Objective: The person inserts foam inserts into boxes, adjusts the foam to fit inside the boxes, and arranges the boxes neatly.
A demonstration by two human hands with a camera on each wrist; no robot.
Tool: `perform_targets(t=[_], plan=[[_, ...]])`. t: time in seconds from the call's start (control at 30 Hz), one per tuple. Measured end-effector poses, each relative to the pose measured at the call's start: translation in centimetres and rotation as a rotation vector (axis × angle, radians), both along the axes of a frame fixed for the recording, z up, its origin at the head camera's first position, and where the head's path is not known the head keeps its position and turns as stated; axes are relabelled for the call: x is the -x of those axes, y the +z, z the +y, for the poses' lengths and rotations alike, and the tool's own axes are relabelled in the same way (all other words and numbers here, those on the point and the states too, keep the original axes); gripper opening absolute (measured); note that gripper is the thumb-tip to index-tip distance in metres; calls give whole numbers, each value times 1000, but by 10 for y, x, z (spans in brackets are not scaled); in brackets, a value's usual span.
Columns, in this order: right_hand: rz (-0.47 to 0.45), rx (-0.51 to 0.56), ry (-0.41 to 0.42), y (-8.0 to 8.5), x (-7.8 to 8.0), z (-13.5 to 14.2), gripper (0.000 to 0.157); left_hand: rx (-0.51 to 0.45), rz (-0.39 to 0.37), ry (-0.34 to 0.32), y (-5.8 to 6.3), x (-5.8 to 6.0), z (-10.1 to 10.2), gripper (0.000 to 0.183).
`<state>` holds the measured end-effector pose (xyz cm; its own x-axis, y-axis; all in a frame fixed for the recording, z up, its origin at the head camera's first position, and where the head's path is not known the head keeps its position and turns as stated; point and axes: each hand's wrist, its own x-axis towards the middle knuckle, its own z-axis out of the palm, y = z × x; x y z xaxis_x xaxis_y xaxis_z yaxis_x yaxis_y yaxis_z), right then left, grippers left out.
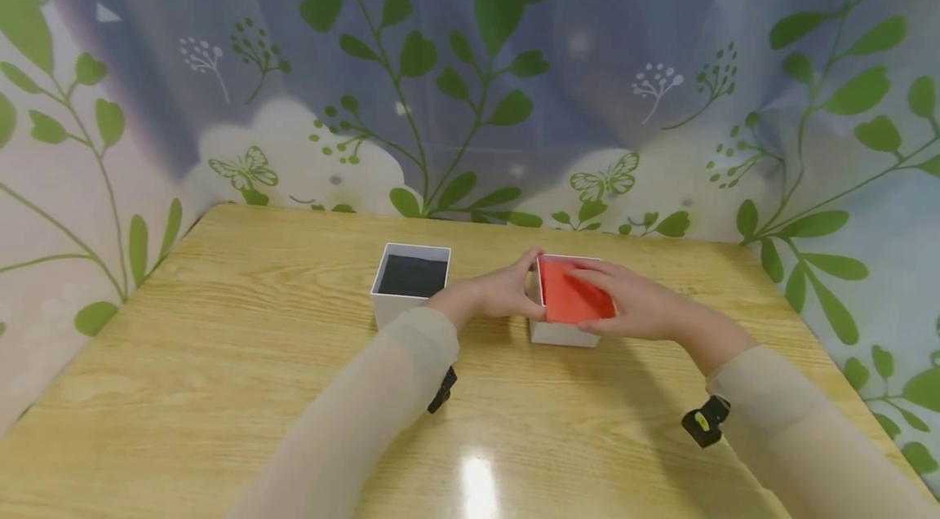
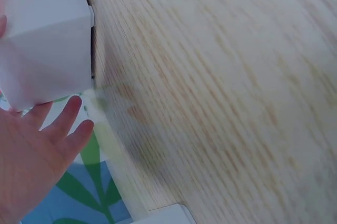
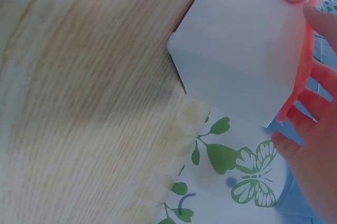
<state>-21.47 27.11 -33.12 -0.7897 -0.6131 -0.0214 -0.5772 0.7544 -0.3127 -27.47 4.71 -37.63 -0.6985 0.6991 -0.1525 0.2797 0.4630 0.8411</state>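
Note:
At the right of the table a white box (image 1: 564,334) stands with a thin red sheet (image 1: 576,292) over its top. My left hand (image 1: 507,290) holds the box's left side, thumb at the near corner and a finger at the far one. In the left wrist view the other fingers of the left hand (image 2: 39,150) are spread beside the box (image 2: 47,50). My right hand (image 1: 635,303) holds the red sheet, fingers across it and thumb at its near edge. Seen from the right wrist, the sheet (image 3: 301,74) bends slightly along the box top (image 3: 237,34).
Left of my left hand a second white box (image 1: 392,308) stands with its top uncovered and dark material (image 1: 413,276) inside. Both stand on a wood-grain table (image 1: 220,388). A leaf-patterned curtain (image 1: 470,78) hangs behind the table and at its sides.

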Motion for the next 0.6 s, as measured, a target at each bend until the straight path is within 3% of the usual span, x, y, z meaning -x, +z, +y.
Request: perform_targets(t=[0.23,0.6], plan=[[-111,48,-1,1,8,1,76,18,11,5,-1,-2,1,106],[-180,103,-1,4,18,1,68,71,25,27,2,-3,-1,108]])
